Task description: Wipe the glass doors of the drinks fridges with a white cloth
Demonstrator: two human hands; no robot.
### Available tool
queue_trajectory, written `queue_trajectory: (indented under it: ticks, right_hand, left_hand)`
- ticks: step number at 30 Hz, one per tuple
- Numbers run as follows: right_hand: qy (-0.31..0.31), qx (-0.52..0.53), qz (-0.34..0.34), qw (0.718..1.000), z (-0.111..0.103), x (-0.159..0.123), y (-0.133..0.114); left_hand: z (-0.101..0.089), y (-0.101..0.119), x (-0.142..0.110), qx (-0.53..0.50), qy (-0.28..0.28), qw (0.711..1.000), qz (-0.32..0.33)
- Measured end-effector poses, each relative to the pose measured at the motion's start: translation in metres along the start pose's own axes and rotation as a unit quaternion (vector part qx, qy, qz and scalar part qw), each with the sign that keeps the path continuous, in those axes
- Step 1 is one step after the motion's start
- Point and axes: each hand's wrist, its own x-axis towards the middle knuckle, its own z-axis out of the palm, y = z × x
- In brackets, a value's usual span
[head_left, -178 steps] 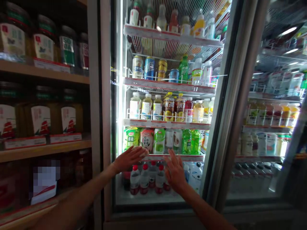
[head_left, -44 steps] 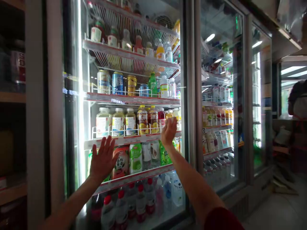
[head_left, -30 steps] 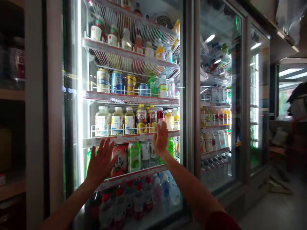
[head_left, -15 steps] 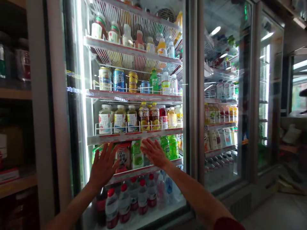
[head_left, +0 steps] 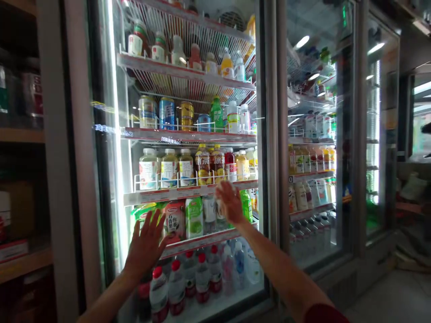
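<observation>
My right hand (head_left: pixel 231 204) is raised at the glass door (head_left: pixel 198 134) of a lit drinks fridge. Its fingers press over a small pale wad that looks like a cloth (head_left: pixel 220 190), partly hidden and blurred by motion. Lower and to the left, my left hand (head_left: pixel 145 244) has its fingers spread, palm towards the same glass, holding nothing. Whether its palm touches the pane I cannot tell. Behind the glass, a red tea carton (head_left: pixel 174 222) and a green carton (head_left: pixel 194 217) show between the two hands.
Wire shelves hold bottled teas (head_left: pixel 169 168), cans (head_left: pixel 167 113) and red-capped bottles (head_left: pixel 177 287). A metal door frame (head_left: pixel 278 134) divides this fridge from another glass-doored one (head_left: pixel 316 157) on the right. Wooden shelves (head_left: pixel 22 134) with goods stand at the left.
My right hand has moved right and slightly up across the glass, with the pale cloth under its fingers. My left hand has dropped slightly, its fingers still spread.
</observation>
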Motion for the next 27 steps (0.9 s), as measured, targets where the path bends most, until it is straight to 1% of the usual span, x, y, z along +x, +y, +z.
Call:
queue_trajectory:
  ticks: [1, 2, 3, 4, 5, 6, 7, 8, 9, 10, 11, 12, 13, 14, 15, 16, 17, 18, 19, 20, 21, 22, 23, 24, 25, 26, 27]
  right_hand:
    - [0.044, -0.019, 0.115, 0.992, -0.003, -0.001, 0.016]
    - [0.082, -0.033, 0.208, 0.974, -0.005, -0.002, 0.029]
    - [0.106, -0.040, 0.263, 0.958, -0.005, -0.005, 0.035]
    - [0.114, -0.041, 0.276, 0.953, -0.004, -0.009, 0.036]
    - [0.101, -0.033, 0.246, 0.964, -0.003, -0.016, 0.031]
    - [0.065, -0.018, 0.175, 0.982, -0.001, -0.024, 0.024]
    - [0.021, -0.001, 0.086, 0.996, -0.001, -0.030, 0.016]
    - [-0.023, 0.015, 0.002, 1.000, -0.001, -0.034, 0.011]
    - [-0.050, 0.025, -0.053, 0.997, -0.002, -0.035, 0.009]
    - [-0.049, 0.027, -0.059, 0.997, -0.004, -0.031, 0.010]
    - [-0.018, 0.021, -0.011, 1.000, -0.005, -0.024, 0.013]
    - [0.037, 0.008, 0.078, 0.996, -0.006, -0.013, 0.016]
    - [0.095, -0.004, 0.174, 0.980, -0.006, -0.003, 0.016]
    - [0.134, -0.010, 0.240, 0.961, -0.003, 0.006, 0.011]
    - [0.143, -0.008, 0.259, 0.955, 0.000, 0.012, 0.002]
    - [0.123, 0.002, 0.232, 0.965, 0.005, 0.013, -0.012]
    - [0.074, 0.020, 0.154, 0.985, 0.009, 0.010, -0.029]
    - [0.019, 0.040, 0.056, 0.997, 0.013, 0.006, -0.045]
    - [-0.028, 0.057, -0.044, 0.997, 0.016, 0.001, -0.058]
    - [-0.060, 0.069, -0.115, 0.989, 0.018, -0.001, -0.067]
    - [-0.068, 0.072, -0.143, 0.985, 0.019, 0.001, -0.069]
    - [-0.052, 0.067, -0.119, 0.989, 0.018, 0.009, -0.067]
    - [-0.017, 0.057, -0.049, 0.997, 0.017, 0.021, -0.062]
    - [0.029, 0.042, 0.050, 0.997, 0.017, 0.036, -0.055]
    - [0.072, 0.030, 0.140, 0.987, 0.017, 0.051, -0.050]
    - [0.094, 0.023, 0.183, 0.978, 0.018, 0.063, -0.049]
    - [0.094, 0.021, 0.179, 0.979, 0.019, 0.071, -0.052]
  left_hand:
    - [0.001, 0.002, -0.001, -0.002, 0.005, 1.000, -0.007]
    - [0.002, 0.005, -0.001, -0.004, 0.010, 1.000, -0.016]
    - [0.003, 0.008, -0.001, -0.006, 0.014, 1.000, -0.025]
    - [0.004, 0.011, -0.001, -0.009, 0.018, 0.999, -0.034]
    - [0.004, 0.013, -0.001, -0.013, 0.020, 0.999, -0.040]
    - [0.005, 0.015, -0.001, -0.017, 0.021, 0.999, -0.042]
    - [0.005, 0.016, -0.002, -0.020, 0.022, 0.999, -0.041]
    - [0.005, 0.017, -0.002, -0.021, 0.021, 0.999, -0.039]
    - [0.005, 0.017, -0.003, -0.021, 0.020, 0.999, -0.038]
    - [0.005, 0.017, -0.004, -0.019, 0.018, 0.999, -0.035]
    - [0.006, 0.018, -0.005, -0.017, 0.018, 0.999, -0.033]
    - [0.006, 0.018, -0.006, -0.015, 0.018, 0.999, -0.032]
    - [0.008, 0.019, -0.007, -0.014, 0.019, 0.999, -0.034]
    - [0.009, 0.020, -0.009, -0.013, 0.018, 0.999, -0.040]
    - [0.010, 0.022, -0.011, -0.012, 0.018, 0.999, -0.045]
    - [0.011, 0.022, -0.013, -0.011, 0.015, 0.999, -0.046]
    - [0.011, 0.022, -0.015, -0.011, 0.011, 0.999, -0.046]
    - [0.010, 0.021, -0.019, -0.014, 0.006, 0.999, -0.041]
    - [0.009, 0.018, -0.023, -0.018, -0.002, 0.999, -0.031]
    - [0.006, 0.014, -0.027, -0.021, -0.013, 0.999, -0.024]
    - [0.003, 0.008, -0.030, -0.020, -0.021, 0.999, -0.017]
    - [-0.001, 0.001, -0.034, -0.012, -0.026, 0.999, -0.014]
    - [-0.005, -0.006, -0.036, 0.001, -0.025, 1.000, -0.013]
    - [-0.009, -0.014, -0.038, 0.017, -0.023, 1.000, -0.012]
    - [-0.012, -0.020, -0.040, 0.034, -0.020, 0.999, -0.015]
    - [-0.014, -0.026, -0.041, 0.047, -0.016, 0.999, -0.017]
    - [-0.016, -0.030, -0.041, 0.057, -0.016, 0.998, -0.019]
